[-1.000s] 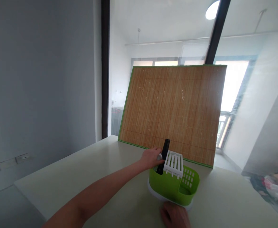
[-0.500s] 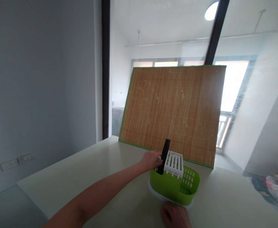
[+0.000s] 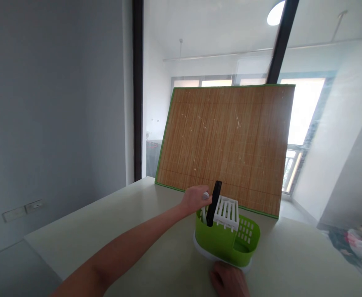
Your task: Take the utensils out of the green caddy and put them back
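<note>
My left hand [image 3: 195,199] is closed around a white stick-like thing with a rounded end [image 3: 205,195]. Its lower part [image 3: 203,215] reaches down into the left side of a green plastic caddy [image 3: 215,241] with a white base. Just right of that hand, a black ribbed bar-shaped thing [image 3: 215,202] stands tilted in the caddy. A white slotted rack [image 3: 227,212] sits across the caddy's middle, and its right compartment has a perforated back wall. At the front edge of the base, my right hand [image 3: 229,280] is curled, fingertips hidden; whether it grips the rim is unclear.
A bamboo mat [image 3: 227,144] with green edging leans upright behind the caddy against a glass partition. The white table [image 3: 137,214] extends to both sides. Wall sockets [image 3: 23,210] are at lower left, and cluttered items [image 3: 357,243] lie at far right.
My left hand has risen slightly and shifted a little left, so more of the white stick-like thing shows below it. My right hand and the caddy have stayed put.
</note>
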Available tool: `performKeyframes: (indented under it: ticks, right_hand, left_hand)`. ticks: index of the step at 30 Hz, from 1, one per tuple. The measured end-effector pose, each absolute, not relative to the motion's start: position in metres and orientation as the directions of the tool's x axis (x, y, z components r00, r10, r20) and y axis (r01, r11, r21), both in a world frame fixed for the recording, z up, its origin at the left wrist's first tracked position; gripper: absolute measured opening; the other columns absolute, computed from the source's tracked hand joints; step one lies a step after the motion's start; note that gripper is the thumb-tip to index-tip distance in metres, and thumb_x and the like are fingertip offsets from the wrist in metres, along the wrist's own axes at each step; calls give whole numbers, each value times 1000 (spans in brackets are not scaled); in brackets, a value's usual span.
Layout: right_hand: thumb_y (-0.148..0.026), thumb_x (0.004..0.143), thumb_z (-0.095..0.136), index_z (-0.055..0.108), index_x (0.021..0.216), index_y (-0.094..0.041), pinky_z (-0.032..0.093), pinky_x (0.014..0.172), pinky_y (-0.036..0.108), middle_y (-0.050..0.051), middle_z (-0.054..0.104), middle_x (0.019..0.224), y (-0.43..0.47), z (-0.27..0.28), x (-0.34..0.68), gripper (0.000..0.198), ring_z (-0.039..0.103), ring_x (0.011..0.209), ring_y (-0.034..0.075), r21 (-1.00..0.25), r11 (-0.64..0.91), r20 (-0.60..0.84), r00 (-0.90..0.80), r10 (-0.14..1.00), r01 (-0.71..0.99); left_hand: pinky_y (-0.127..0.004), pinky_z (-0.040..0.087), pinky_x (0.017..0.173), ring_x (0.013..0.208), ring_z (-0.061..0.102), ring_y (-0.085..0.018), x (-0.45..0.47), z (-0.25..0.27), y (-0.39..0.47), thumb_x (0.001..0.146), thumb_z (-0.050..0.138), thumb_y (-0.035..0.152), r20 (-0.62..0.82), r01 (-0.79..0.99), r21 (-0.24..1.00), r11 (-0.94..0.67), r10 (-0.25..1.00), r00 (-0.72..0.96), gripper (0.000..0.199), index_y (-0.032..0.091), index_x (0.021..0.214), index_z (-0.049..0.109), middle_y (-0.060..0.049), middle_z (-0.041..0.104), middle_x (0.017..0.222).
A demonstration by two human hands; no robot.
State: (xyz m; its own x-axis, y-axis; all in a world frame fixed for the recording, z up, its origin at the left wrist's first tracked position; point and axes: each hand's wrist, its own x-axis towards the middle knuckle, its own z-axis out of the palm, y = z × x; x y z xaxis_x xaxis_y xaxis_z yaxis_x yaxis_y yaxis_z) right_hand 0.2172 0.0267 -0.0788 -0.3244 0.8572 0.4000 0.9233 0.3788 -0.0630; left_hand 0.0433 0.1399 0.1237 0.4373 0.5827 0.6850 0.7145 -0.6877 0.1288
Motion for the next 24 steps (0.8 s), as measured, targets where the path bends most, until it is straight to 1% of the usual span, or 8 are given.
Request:
performKeyframes:
  ticks: [5,9,12,15,18,20,22,24]
  right_hand:
    - [-22,81,47,55,68,-23,30,53,25,-3,66,68,25,-77,217,16,63,62,15,-66,380,402,-324,856,923]
    - [-23,82,45,54,66,-22,31,52,24,-2,66,65,25,-74,216,18,62,60,15,-74,398,400,-338,852,915]
    - [-26,83,43,53,66,-22,33,52,24,-1,64,63,23,-71,216,20,60,57,15,-157,417,390,-332,859,895]
    - [-33,85,41,56,78,-22,36,50,22,-1,61,62,20,-68,216,20,55,52,13,-360,428,415,-268,869,829]
    - [-43,85,41,54,103,-21,37,47,21,1,61,74,17,-67,211,31,48,48,10,-538,486,454,-249,855,688]
    - [-52,81,43,49,114,-20,36,45,21,2,61,77,14,-70,204,46,47,47,10,-570,537,464,-296,835,622]
    - [-58,77,46,49,117,-21,36,45,22,0,60,69,12,-76,195,55,49,49,12,-540,544,452,-324,831,642]
    - [-51,82,43,54,109,-24,35,45,21,-2,60,60,11,-84,187,40,52,47,12,-475,469,398,-293,869,745]
  left_hand:
    - [-22,38,61,67,56,-11,27,157,123,78,56,31,785,660,151,-736,495,372,14,18,74,56,1,63,76]
    - [-21,38,63,69,55,-11,8,187,93,81,52,32,825,649,124,-750,441,352,16,17,75,56,0,61,78]
    - [-21,38,62,69,54,-11,-2,193,65,82,48,35,795,636,118,-763,456,399,19,18,77,55,0,60,78]
    - [-21,37,60,65,53,-10,-3,176,44,81,50,35,714,621,119,-775,501,489,17,20,76,55,1,59,76]
    - [-21,36,56,62,52,-10,4,143,32,78,53,31,647,619,97,-779,522,555,11,20,76,54,2,59,74]
    - [-21,36,55,62,53,-11,11,119,29,77,54,29,625,630,84,-772,533,570,9,21,75,53,2,59,73]
    - [-22,36,53,61,54,-12,17,98,26,76,54,29,618,641,77,-763,542,570,8,21,75,52,2,59,73]
    - [-23,36,52,60,55,-12,24,82,24,77,54,28,619,649,77,-757,547,564,7,22,76,51,2,60,73]
